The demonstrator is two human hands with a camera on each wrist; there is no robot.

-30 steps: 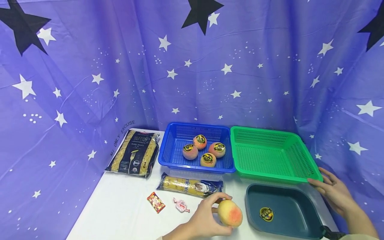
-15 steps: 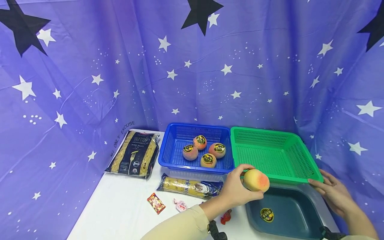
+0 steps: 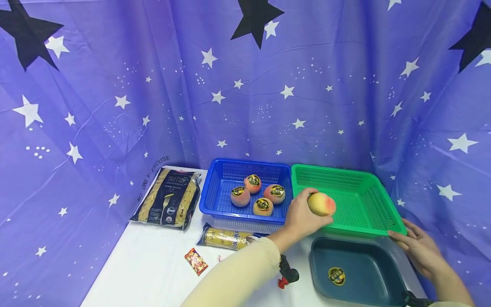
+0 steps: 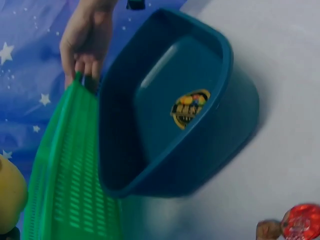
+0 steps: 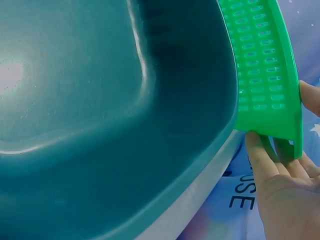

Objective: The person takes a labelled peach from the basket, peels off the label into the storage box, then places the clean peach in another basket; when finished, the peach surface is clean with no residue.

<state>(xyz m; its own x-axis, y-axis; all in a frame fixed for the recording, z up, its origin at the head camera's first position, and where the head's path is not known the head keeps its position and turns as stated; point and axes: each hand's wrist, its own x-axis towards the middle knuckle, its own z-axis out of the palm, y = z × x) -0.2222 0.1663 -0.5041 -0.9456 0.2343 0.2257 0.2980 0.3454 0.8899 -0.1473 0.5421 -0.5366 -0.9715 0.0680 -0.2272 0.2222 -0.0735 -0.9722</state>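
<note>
A yellow peach with a red blush [image 3: 321, 204] is gripped in my left hand [image 3: 304, 218], above the front left part of the green basket [image 3: 345, 171]. At the left edge of the left wrist view only part of the peach [image 4: 10, 195] shows. My right hand [image 3: 421, 251] holds the green basket by its front right corner. In the right wrist view the fingers [image 5: 262, 157] reach under the basket rim and the thumb [image 5: 311, 97] lies on its outer side. Several peaches with black stickers [image 3: 263, 207] sit in the blue basket [image 3: 238, 216] to the left.
A dark teal basin [image 3: 356, 273] with a round sticker [image 3: 336, 276] inside stands in front of the green basket. Two pasta packs, one penne [image 3: 166, 198] and one long [image 3: 226, 238], lie left. A red candy packet [image 3: 196, 261] and a red wrapped candy [image 3: 283, 282] are on the white table.
My left hand has carried the peach from the table front, past the basin, up and away to over the green basket. The right hand stays at the basket corner.
</note>
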